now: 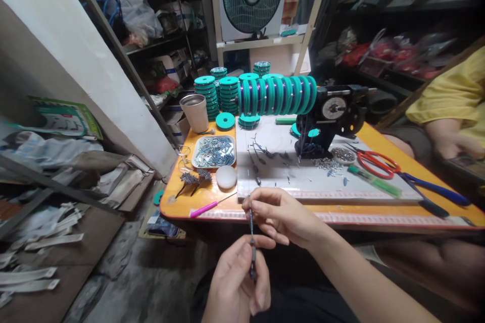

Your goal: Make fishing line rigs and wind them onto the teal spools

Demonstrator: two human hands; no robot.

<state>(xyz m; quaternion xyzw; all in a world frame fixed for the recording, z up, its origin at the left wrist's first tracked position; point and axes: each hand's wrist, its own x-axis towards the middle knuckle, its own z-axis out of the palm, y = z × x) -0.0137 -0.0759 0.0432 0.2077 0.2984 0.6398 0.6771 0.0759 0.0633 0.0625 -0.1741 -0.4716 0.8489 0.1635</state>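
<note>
My left hand [238, 282] is low in front of me, fingers pinched round the lower end of a thin dark beaded wire piece [252, 242] that stands upright. My right hand [280, 216] is just above it, fingertips pinched on the upper end of the same piece. Both hands hover in front of the near edge of the orange table [178, 204]. A pink-handled needle tool [206, 207] lies on the table just left of my hands. A metal tray of small blue-grey pieces [214, 151] sits further back.
A white work mat [322, 181] carries loose wires, red-handled scissors [377, 164], blue-handled pliers [435, 189] and a black winding device [329, 116] with teal spools [278, 95]. Stacked teal spools [206, 93] and a metal cup [195, 112] stand behind. A person in yellow [452, 106] sits at right.
</note>
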